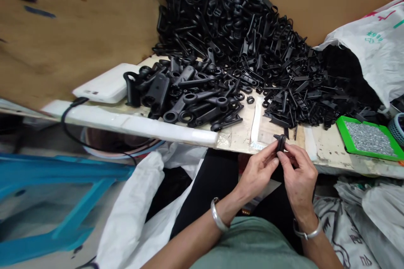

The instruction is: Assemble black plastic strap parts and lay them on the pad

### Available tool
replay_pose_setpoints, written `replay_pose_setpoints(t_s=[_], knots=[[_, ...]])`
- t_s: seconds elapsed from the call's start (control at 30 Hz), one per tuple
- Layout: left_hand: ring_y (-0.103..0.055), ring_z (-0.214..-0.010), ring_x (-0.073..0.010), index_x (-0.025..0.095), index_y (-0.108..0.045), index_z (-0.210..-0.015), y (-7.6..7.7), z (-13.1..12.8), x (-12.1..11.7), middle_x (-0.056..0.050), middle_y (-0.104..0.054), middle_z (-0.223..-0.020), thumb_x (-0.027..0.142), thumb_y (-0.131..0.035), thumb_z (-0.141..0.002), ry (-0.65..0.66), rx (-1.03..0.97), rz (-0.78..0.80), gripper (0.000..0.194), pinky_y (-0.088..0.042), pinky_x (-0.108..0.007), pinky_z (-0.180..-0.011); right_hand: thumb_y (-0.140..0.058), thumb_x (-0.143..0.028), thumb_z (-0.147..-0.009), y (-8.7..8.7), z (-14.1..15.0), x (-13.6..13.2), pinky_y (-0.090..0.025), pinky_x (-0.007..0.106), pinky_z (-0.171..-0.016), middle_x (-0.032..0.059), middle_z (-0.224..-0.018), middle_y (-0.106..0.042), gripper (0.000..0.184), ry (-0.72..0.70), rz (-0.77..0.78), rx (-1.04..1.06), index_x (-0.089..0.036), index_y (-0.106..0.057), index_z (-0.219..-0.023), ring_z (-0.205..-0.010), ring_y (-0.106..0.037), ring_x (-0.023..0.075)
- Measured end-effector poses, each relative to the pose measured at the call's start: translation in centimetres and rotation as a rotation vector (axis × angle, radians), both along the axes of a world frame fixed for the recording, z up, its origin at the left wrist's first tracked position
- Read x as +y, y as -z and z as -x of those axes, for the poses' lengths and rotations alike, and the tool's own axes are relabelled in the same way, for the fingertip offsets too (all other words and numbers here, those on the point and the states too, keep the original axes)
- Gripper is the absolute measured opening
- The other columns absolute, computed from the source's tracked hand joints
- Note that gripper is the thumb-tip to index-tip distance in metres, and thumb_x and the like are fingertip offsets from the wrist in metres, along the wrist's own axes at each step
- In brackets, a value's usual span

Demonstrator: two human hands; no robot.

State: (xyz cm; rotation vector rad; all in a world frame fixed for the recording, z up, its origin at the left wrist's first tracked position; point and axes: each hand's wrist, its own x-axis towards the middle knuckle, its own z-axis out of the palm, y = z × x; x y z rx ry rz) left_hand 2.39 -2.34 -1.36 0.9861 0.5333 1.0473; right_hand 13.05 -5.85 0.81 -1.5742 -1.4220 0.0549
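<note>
Between the fingertips of both hands is a small black plastic part [280, 143], held just above the table's front edge. My left hand [260, 166] pinches it from the left, with the thumb toward me. From the other side my right hand [298, 170] grips the same part, its fingers bent. The part's exact kind cannot be made out. Just beyond the hands, a heap of small flat black pieces [303, 92] lies on the tabletop [243, 138]. Left of it are larger black plastic arms with ring ends [202, 105].
A tall pile of black plastic parts [221, 25] rises against the cardboard at the back. At left lie a white power bank [105, 84] with a black cable and a white foam strip [142, 124]. A green tray [345, 141] of small silvery bits stands right. A blue stool [78, 214] is lower left.
</note>
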Motion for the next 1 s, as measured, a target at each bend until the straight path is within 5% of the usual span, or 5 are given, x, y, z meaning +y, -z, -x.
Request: replay_pose_setpoints(t_s=[0.27, 0.43, 0.57, 0.8, 1.0], knots=[[-0.06, -0.12, -0.0259, 0.018, -0.059, -0.131, 0.2, 0.0, -0.3, -0.008, -0.063, -0.131, 0.009, -0.057, -0.081, -0.153, 0.218, -0.172, 0.051, -0.046, -0.042, -0.108, -0.067, -0.027, -0.083, -0.7, -1.0, 0.0, -0.059, 0.034, -0.076, 0.0072, -0.099, -0.07, 0.015, -0.106, 0.184, 0.203, -0.02, -0.07, -0.095, -0.08, -0.067, 0.018], [-0.062, -0.117, -0.0254, 0.02, -0.062, -0.127, -0.7, 1.1, -0.3, -0.006, -0.067, -0.125, 0.007, -0.052, -0.082, -0.034, 0.287, -0.215, 0.049, -0.048, -0.042, -0.106, -0.072, -0.04, -0.079, -1.3, -3.0, 1.2, -0.058, 0.036, -0.081, 0.0084, -0.113, -0.071, 0.038, -0.245, 0.326, 0.609, -0.024, -0.068, -0.112, -0.096, -0.068, 0.0214], [-0.064, -0.114, -0.0235, 0.019, -0.062, -0.127, -1.2, 1.4, -0.3, -0.007, -0.068, -0.122, 0.008, -0.056, -0.081, 0.034, 0.289, -0.262, 0.048, -0.05, -0.038, -0.102, -0.065, -0.044, -0.085, -1.3, -3.6, 1.3, -0.058, 0.033, -0.073, 0.0073, -0.105, -0.075, 0.033, -0.48, 0.449, 0.766, -0.025, -0.069, -0.112, -0.088, -0.071, 0.02], [-0.07, -0.099, -0.0224, 0.015, -0.068, -0.109, -1.1, 1.0, -0.4, -0.009, -0.074, -0.109, 0.018, -0.06, -0.086, -0.155, 0.465, -0.38, 0.025, -0.055, -0.035, -0.093, -0.063, -0.03, -0.088, -0.7, -2.1, 0.0, -0.056, 0.032, -0.09, 0.0005, -0.103, -0.076, 0.017, -0.331, 0.281, 0.552, -0.029, -0.073, -0.102, -0.098, -0.07, 0.018], [-0.07, -0.072, -0.0174, 0.016, -0.069, -0.108, -0.7, 0.9, 0.3, -0.004, -0.076, -0.088, 0.016, -0.058, -0.085, -0.109, 0.515, -0.38, 0.025, -0.058, -0.028, -0.071, -0.06, -0.031, -0.088, 0.2, -1.5, 0.5, -0.059, 0.03, -0.072, 0.0012, -0.09, -0.076, 0.017, -0.196, 0.239, 0.539, -0.024, -0.074, -0.096, -0.078, -0.071, 0.0173]])
